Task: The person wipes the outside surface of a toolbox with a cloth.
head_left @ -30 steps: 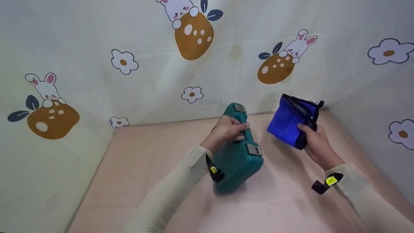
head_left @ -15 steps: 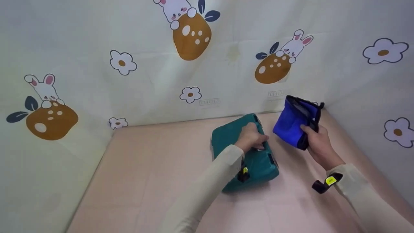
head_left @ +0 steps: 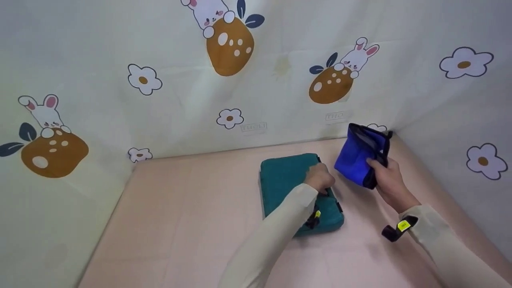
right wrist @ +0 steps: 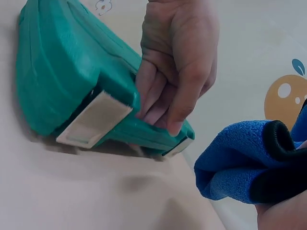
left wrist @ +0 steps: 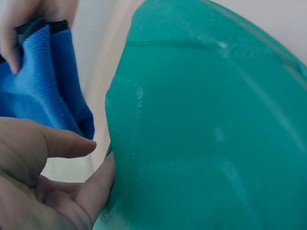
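A teal hard carrying case (head_left: 286,172) lies broad side down on the pink surface, its handle side facing right. My left hand (head_left: 320,178) is over that handle side. In the left wrist view its thumb stands apart from a finger (left wrist: 98,184) that touches the case's edge, and the gap between them holds nothing. The right wrist view shows those fingertips at the handle between two pale latches (right wrist: 96,120). Up to the right, my right hand (head_left: 390,178) grips a folded blue towel (head_left: 354,160) with black edging, thumb on the near side.
A pale cloth wall (head_left: 180,112) printed with rabbits and flowers rises behind and at both sides. The pink surface (head_left: 192,200) stretches left of the case and in front of it.
The case has gone from standing tilted to lying flat, turned over by my left hand, which moved right and down. My left fingers have loosened. My right hand keeps the towel nearly in place.
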`<state>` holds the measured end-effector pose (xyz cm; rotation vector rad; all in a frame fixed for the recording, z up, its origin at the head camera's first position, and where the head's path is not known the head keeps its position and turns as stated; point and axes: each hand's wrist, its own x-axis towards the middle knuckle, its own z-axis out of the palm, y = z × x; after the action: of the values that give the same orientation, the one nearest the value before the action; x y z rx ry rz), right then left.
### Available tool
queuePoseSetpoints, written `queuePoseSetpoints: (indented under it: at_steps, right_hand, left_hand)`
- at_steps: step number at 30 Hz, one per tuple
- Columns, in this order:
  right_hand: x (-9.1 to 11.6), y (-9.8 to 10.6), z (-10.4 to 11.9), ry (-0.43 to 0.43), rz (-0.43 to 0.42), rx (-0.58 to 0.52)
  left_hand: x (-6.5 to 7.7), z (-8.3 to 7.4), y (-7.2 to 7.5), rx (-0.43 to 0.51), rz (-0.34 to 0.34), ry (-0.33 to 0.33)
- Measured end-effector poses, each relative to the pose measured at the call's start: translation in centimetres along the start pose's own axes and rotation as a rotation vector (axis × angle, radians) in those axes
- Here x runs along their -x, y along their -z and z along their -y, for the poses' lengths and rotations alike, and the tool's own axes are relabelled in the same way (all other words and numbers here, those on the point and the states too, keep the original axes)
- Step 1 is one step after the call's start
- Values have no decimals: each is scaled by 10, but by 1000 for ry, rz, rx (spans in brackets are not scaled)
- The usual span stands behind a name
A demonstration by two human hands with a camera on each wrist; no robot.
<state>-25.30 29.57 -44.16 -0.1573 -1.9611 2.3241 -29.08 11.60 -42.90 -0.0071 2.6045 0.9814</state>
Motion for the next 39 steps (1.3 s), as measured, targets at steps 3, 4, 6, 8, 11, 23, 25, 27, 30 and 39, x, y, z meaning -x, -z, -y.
queuePoseSetpoints:
  at_steps: [3,4,6,8,11,23,25,27,30,39]
  right_hand:
    - [0,-3,-2,-8,15,23]
    - [0,-3,-3,-12,20,32]
    - [0,-4,-3,-22,26,49]
    - [-1,-4,-5,-29,29,55]
    - [-1,-5,-6,-42,37,62]
    - [-1,-10,-10,-64,49,71]
    - [-1,-11,-10,-65,52,80]
    - [-1,-12,-10,-65,58,80]
    - [-1,-11,-11,-66,58,82]
    - [-1,-6,-16,-57,55,87]
  left_hand:
    - [-3,1,-1,-30,6,15]
    - [-3,1,-1,-35,6,19]
    - [-4,1,-1,-37,11,22]
    - [-4,1,0,-42,25,17]
    - [0,3,2,-43,57,0]
    - [22,13,2,-175,168,-178]
    - [28,18,0,-216,171,-234]
    - [33,23,-1,-266,176,-307]
    - [39,34,1,-346,183,-453]
    - [68,72,9,-583,153,-696]
